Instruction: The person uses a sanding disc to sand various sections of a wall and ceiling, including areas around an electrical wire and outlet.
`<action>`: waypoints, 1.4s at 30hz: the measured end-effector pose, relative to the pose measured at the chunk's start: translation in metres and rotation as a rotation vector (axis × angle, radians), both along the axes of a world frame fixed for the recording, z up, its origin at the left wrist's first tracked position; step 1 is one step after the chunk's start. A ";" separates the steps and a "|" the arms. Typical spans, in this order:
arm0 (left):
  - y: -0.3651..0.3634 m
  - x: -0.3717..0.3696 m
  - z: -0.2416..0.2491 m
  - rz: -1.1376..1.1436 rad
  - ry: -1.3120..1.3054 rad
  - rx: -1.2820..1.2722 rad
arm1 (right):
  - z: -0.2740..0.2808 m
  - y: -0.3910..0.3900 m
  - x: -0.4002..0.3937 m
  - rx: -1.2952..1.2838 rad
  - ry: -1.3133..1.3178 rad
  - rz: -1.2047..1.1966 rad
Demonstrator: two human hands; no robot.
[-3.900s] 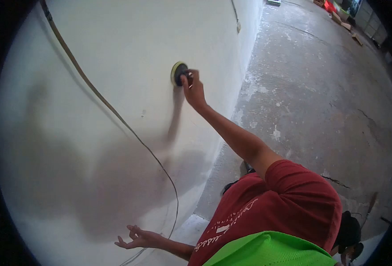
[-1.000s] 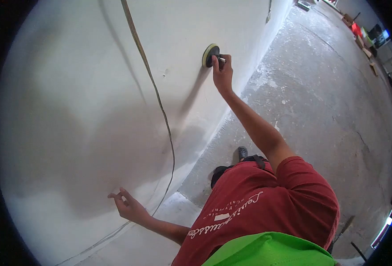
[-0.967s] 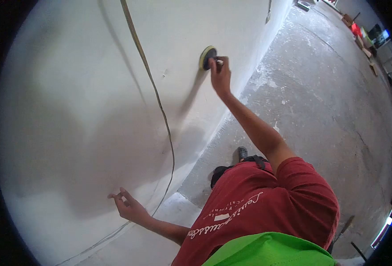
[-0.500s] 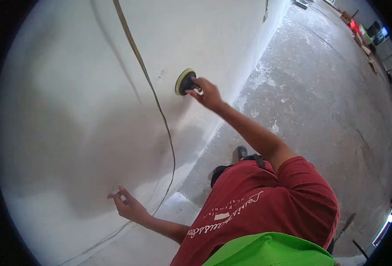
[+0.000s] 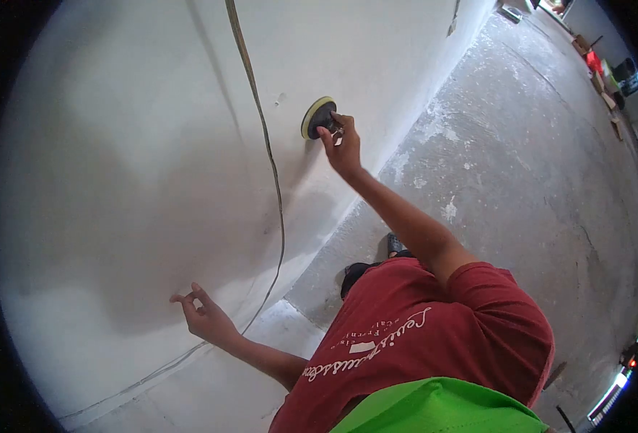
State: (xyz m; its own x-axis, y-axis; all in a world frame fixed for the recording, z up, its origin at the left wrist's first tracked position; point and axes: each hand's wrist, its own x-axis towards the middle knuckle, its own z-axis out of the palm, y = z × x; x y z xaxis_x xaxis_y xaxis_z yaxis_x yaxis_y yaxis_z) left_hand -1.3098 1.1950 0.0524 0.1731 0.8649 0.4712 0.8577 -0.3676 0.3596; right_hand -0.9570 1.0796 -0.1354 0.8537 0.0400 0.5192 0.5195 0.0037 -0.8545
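Observation:
My right hand (image 5: 344, 144) grips the back of a round sanding pad (image 5: 320, 118), a black disc with a yellow edge. Its yellow face is turned to the white wall (image 5: 153, 108), with a shadow falling just below it. Lower down, my left hand (image 5: 205, 317) is held up close to the wall, empty, with thumb and forefinger apart and the other fingers bent. Between the two hands, a thin cable (image 5: 270, 151) hangs down along the wall. Left of the pad, a small mark (image 5: 281, 99) shows on the wall.
Rough grey concrete floor (image 5: 507, 187) with pale patches runs along the wall's foot. My shoe (image 5: 393, 244) stands near the wall. Boxes and a red item (image 5: 593, 61) line the far right. A green cloth-like edge (image 5: 434, 404) covers the bottom of my view.
My view has shifted, so the wall, cable and pad sit further right and higher. My right hand has turned more upright on the pad. My left hand stays raised near the wall.

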 end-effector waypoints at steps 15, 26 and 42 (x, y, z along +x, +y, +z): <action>-0.003 0.001 0.004 -0.063 -0.079 -0.028 | -0.017 -0.037 0.027 -0.249 -0.238 0.083; -0.008 0.003 0.012 -0.093 -0.075 -0.026 | -0.021 -0.032 0.026 -0.105 -0.029 0.008; -0.009 0.004 0.012 -0.105 -0.056 -0.079 | -0.037 -0.034 -0.016 -0.305 -0.077 0.106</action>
